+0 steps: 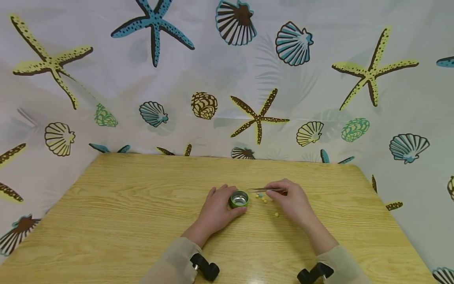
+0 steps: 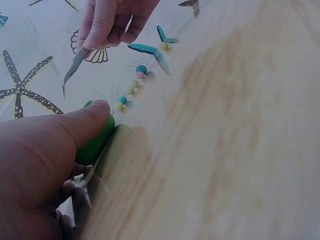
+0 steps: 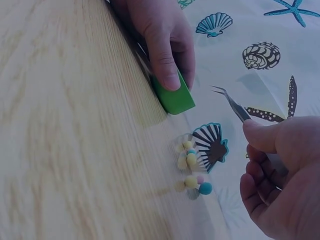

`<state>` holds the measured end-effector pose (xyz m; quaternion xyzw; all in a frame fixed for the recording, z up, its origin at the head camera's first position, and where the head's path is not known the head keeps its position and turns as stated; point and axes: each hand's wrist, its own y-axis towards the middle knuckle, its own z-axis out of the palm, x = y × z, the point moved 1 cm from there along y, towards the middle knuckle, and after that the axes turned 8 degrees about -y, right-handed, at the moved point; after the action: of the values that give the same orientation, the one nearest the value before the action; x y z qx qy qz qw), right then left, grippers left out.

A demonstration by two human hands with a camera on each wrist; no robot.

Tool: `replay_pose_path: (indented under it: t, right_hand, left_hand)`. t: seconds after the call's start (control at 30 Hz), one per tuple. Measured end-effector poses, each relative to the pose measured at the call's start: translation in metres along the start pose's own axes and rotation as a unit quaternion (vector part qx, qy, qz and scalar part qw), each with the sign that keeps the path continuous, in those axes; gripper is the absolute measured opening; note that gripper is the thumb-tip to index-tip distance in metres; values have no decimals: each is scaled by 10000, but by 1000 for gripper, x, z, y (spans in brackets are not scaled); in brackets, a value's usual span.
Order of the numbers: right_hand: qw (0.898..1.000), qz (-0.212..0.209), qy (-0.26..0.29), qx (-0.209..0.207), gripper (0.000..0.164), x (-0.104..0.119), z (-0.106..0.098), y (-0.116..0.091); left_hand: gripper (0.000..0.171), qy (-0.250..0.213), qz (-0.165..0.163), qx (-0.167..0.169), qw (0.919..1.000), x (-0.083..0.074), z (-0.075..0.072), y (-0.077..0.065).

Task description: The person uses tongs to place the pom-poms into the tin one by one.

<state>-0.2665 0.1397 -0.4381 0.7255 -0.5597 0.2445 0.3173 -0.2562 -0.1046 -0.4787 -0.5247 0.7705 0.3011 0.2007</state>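
A small green round tin (image 1: 239,199) with a shiny inside stands on the wooden table (image 1: 142,205). My left hand (image 1: 217,211) grips its side, the thumb pressed on the green wall (image 2: 97,140) (image 3: 172,95). My right hand (image 1: 292,201) pinches thin metal tweezers (image 1: 264,190) (image 2: 75,67) (image 3: 235,106); their tips point toward the tin and hold nothing that I can see. Several tiny yellow, blue and pink beads (image 1: 263,198) (image 2: 132,90) (image 3: 191,170) lie on the table between the two hands. One yellow bead (image 1: 276,214) lies apart, nearer to me.
A curtain printed with starfish and shells (image 1: 227,79) closes off the back and both sides of the table. Black wrist mounts (image 1: 207,268) sit on both sleeves at the bottom of the head view.
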Motion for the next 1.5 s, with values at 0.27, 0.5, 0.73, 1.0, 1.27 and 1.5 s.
replay_pose_path:
  t: [0.27,0.5,0.73,1.0,1.27,1.5]
  right_hand:
    - [9998,165,45,39,16,-16,-16,-9]
    - [9994,339,-45,67,19,-34,-29,-17]
    - [9988,419,-98,219,20,-47,-42,-25]
    - [9985,303,-262,363,16,-62,-53,-29]
    - [9963,415,-205,725,15,-71,-56,-31]
    - [9947,368,-102,952,17,-75,-55,-33]
  left_hand:
    - [68,16,-13,-13,10000,0,0,-1]
    - [67,8,-18,-24,10000,3,2,-1]
    - [68,-32,8,-25,10000,3,1,-2]
    - [67,-27,11,-22,10000,3,1,-1]
    - [67,-19,-18,-9,10000,2,1,-1]
    - [67,-1,8,-30,10000,2,2,0]
